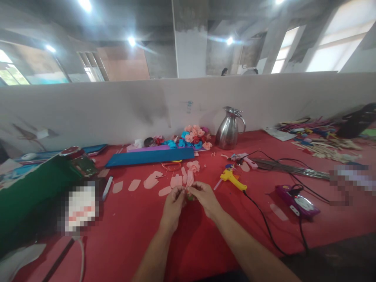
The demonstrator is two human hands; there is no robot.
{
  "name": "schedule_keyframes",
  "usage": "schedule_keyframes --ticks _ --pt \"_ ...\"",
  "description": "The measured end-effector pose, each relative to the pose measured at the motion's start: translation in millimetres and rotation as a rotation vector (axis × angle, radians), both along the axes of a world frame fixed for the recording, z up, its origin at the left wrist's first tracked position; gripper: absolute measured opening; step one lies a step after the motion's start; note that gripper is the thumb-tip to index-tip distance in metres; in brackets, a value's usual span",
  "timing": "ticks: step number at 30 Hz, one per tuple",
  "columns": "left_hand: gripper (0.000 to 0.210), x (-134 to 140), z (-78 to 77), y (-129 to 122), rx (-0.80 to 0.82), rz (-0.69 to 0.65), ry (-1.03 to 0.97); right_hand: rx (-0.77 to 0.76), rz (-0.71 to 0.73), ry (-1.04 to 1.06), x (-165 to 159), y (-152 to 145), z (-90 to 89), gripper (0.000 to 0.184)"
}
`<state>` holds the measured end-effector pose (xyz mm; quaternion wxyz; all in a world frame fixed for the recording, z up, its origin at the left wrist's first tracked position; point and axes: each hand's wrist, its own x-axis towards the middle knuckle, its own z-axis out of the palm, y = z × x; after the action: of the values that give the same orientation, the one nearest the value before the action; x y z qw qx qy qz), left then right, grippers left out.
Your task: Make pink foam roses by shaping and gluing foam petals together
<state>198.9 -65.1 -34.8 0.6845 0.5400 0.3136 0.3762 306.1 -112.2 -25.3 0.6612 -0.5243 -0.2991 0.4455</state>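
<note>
Over the red table my left hand and my right hand meet, fingertips pinched together. Between them is a pale pink petal piece, its lower end hidden by the fingers. A small bit of green shows just under the fingertips; I cannot make out what it is. Just beyond the hands lies a pink paper flower. Loose pink petal pieces are spread on the table to the left of my hands. A yellow glue gun rests to the right, its cord running toward the table's front.
A blue board lies behind the petals, with pink, red and blue paper flowers beyond it. Near the wall stands a steel jug. A purple power box with cords sits right; a green box stands left.
</note>
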Motion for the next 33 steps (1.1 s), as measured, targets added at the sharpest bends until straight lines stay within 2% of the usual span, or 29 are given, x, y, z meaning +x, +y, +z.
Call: schedule_keyframes --ticks 8,14,19,24,29,33 --pt "0.019 0 1.4 -1 -0.021 0.008 -0.010 0.016 -0.038 -0.007 0 2 -2.8 0.022" --pt "0.021 -3 6.2 1 -0.195 -0.013 -0.071 0.026 0.027 0.025 1 0 1.6 0.022" --pt "0.020 -7 9.9 3 -0.252 -0.061 -0.064 0.030 0.069 0.054 4 -1 2.7 0.021" --pt "0.019 -7 12.2 2 -0.189 -0.100 -0.037 0.034 0.076 0.061 6 -1 1.4 0.023" --pt "0.021 -5 9.8 2 -0.120 -0.050 -0.015 0.023 0.069 0.013 4 -2 4.0 0.023" --pt "0.018 -3 5.1 2 -0.023 -0.020 0.031 0.013 0.010 -0.040 2 -1 2.0 0.019"
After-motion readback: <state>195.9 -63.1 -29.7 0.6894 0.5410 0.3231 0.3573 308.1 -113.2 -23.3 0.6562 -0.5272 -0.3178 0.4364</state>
